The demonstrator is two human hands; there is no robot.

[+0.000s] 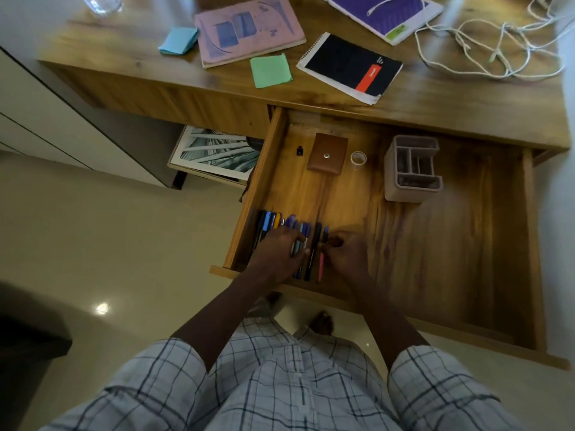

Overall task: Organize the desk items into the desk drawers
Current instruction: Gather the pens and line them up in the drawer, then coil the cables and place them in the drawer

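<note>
The wooden drawer [466, 244] stands pulled out below the desk [435, 104]. Several pens and markers [273, 222] lie in a row at its front left corner. My left hand [277, 253] rests flat on the row, fingers stretched over the pens. Beside it, my right hand [345, 256] has its fingers curled at a pink pen [320, 269] and a black marker [314, 244]; which one it pinches is blurred. Further back in the drawer lie a brown leather pouch [326, 158], a tape roll [358, 158], a small black adapter [299, 150] and a grey desk organiser [410, 169].
On the desk lie a pink book [249, 29], a black spiral notepad [348, 66], green sticky notes [270, 71], blue sticky notes [179, 40], a purple notebook [385, 14], tangled white cables [491, 51] and a glass [102, 4]. A printed picture [214, 154] sits under the desk.
</note>
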